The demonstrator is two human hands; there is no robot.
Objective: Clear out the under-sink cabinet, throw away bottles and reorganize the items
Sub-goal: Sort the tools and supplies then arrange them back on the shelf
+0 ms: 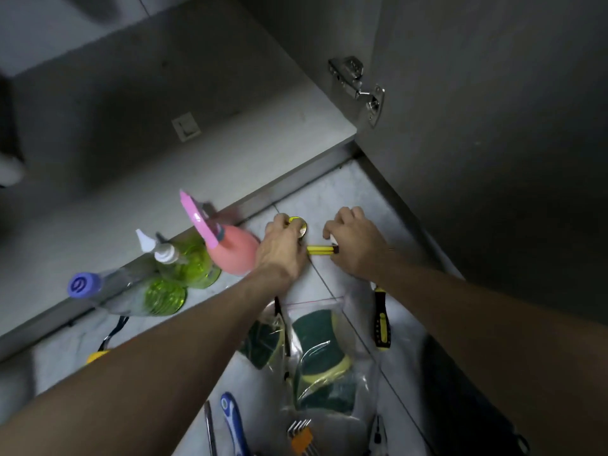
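Sorting step, floor tiles before the emptied grey cabinet shelf [230, 153]. My left hand [283, 248] grips a round yellow-topped tin [300, 225]; my right hand [355, 245] pinches a yellow-and-black tool handle [320, 250]. Next, I judge: group both with the tools.

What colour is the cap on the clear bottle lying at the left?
Purple cap, seen in the head view.

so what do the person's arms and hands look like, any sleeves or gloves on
Both arms are bare as far as the frame shows, with no sleeves in view. The left hand and right hand wear no gloves, and no rings or watch can be seen. A thin dark line at the right wrist might be a band; too blurred to tell.
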